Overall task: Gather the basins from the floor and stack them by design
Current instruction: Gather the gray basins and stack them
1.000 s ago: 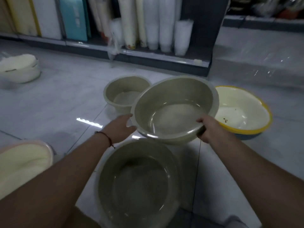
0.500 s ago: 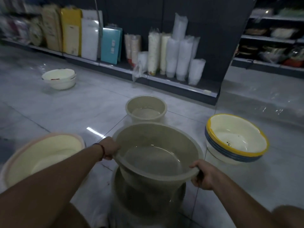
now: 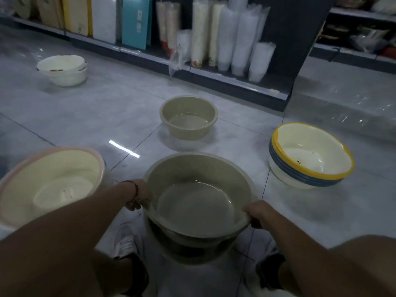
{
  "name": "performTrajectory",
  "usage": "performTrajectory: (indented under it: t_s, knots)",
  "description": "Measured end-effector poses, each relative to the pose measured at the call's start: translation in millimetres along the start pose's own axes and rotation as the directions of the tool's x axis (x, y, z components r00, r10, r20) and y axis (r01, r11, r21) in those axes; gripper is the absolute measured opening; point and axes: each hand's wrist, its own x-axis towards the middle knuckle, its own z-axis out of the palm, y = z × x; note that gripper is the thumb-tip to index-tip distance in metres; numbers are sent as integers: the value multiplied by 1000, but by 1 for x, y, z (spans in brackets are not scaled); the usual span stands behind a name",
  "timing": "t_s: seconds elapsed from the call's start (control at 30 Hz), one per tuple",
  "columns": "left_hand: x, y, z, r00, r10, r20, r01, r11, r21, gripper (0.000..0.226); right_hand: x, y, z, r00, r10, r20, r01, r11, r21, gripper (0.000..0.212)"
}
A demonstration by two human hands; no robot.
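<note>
The left hand (image 3: pixel 139 195) and right hand (image 3: pixel 258 213) each curl over opposite sides of the rim of a large olive basin (image 3: pixel 198 198), which sits partly nested in a matching basin (image 3: pixel 192 251) beneath it, near the person's feet. It looks not quite seated. Farther off, a smaller olive basin (image 3: pixel 189 117) stands alone on the floor (image 3: pixel 107 108), still to be gathered. To the right is a yellow-rimmed stack (image 3: pixel 310 155), to the near left a pink-rimmed cream basin (image 3: pixel 49 181), far left a white stack (image 3: pixel 63 69). Sorting seems well along.

Held basin (image 3: pixel 199 202) nests in another; smaller basin (image 3: pixel 189 117) behind.
</note>
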Motion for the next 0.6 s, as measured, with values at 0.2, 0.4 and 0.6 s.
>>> performTrajectory:
  t_s: [0.2, 0.4, 0.6]
  knots:
    - [17, -7, 28, 1000, 7, -16, -3, 974, 225, 26, 28, 13, 14, 998, -47, -40, 40, 986, -162, 29]
    - [17, -5, 42, 993, 116, 31, -119, 906, 407, 45, 40, 29, 33, 985, -111, 129, 162, 842, -514, 35]
    - [17, 15, 34, 925, 373, -67, -255, 744, 618, 56, 52, 14, 54, 959, -220, 179, 279, 620, -734, 63]
